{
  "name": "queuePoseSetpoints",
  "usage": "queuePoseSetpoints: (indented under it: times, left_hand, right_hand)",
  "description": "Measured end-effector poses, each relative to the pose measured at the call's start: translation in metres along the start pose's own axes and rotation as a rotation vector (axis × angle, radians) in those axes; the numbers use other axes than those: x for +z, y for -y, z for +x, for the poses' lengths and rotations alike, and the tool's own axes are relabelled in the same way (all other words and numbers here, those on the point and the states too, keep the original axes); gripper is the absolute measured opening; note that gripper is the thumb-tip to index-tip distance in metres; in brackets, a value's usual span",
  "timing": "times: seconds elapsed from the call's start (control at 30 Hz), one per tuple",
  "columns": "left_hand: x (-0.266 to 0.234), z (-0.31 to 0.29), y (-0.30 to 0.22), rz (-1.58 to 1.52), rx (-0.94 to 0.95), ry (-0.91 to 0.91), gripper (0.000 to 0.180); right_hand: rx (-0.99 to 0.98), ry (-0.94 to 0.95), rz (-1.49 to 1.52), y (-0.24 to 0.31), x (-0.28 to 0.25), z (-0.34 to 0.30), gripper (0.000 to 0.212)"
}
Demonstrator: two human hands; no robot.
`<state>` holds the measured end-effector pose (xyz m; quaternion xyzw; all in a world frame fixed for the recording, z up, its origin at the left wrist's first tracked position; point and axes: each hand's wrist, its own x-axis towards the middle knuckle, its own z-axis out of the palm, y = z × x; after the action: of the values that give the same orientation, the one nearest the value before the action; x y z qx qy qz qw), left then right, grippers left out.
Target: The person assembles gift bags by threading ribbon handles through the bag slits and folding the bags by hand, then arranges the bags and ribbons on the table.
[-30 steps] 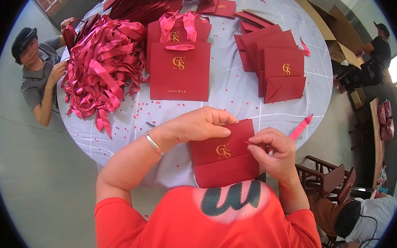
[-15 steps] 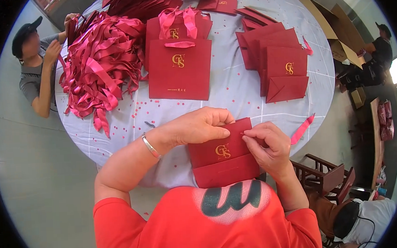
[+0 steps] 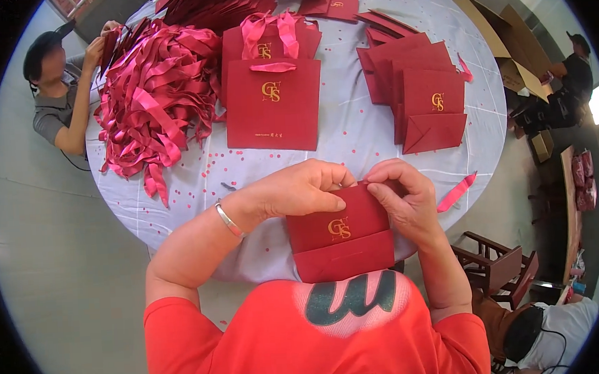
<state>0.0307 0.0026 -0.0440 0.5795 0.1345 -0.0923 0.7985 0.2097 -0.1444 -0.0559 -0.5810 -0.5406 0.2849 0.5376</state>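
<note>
A dark red paper bag [image 3: 341, 235] with a gold emblem lies in front of me at the table's near edge, its lower part folded up. My left hand [image 3: 313, 186] grips its upper edge, thumb on the front and fingers behind. At the top right corner, my right hand [image 3: 405, 191] is closed in a pinch. Whatever sits between those fingertips is too small to make out. Beyond my hands stands a finished-looking red bag [image 3: 273, 114] with a pink ribbon handle.
A heap of pink ribbons [image 3: 163, 99] covers the table's left side. Folded red bags [image 3: 434, 99] are stacked at the right, near a loose ribbon strip [image 3: 457, 192]. Small red paper dots dot the white cloth [image 3: 357, 126]. Another person [image 3: 57, 84] sits at far left; wooden chairs [image 3: 493, 265] stand at right.
My right hand has moved up from the bag's front to its top right edge, still pinching. The left hand keeps its hold. The person at left has shifted toward the table.
</note>
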Motion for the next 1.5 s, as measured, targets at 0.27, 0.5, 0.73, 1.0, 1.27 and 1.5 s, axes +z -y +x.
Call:
queuePoseSetpoints:
  times: [0.27, 0.5, 0.73, 1.0, 1.27, 1.5]
  left_hand:
    - [0.0009, -0.0012, 0.0014, -0.080, 0.026, 0.037, 0.021]
    - [0.0031, -0.0013, 0.0008, -0.068, 0.030, -0.021, 0.021]
    - [0.0043, -0.0015, -0.0005, -0.068, 0.003, -0.046, 0.023]
    - [0.0030, 0.0004, 0.0015, -0.094, 0.030, -0.021, 0.033]
    - [-0.0001, 0.0021, 0.0022, -0.118, 0.029, 0.036, 0.030]
    - [0.0088, -0.0004, 0.0004, -0.038, 0.030, -0.092, 0.022]
  right_hand:
    - [0.037, 0.014, 0.111, -0.0074, 0.0031, -0.0026, 0.012]
    - [0.082, 0.013, 0.175, -0.0065, 0.0043, -0.0038, 0.010]
    - [0.178, -0.004, 0.257, -0.0029, 0.0006, -0.0024, 0.007]
    - [0.256, 0.034, 0.405, -0.0058, -0.0015, -0.0013, 0.009]
    - [0.268, 0.088, 0.402, -0.0085, -0.0024, -0.0008, 0.010]
    - [0.190, -0.015, 0.275, -0.0043, 0.0020, -0.0041, 0.008]
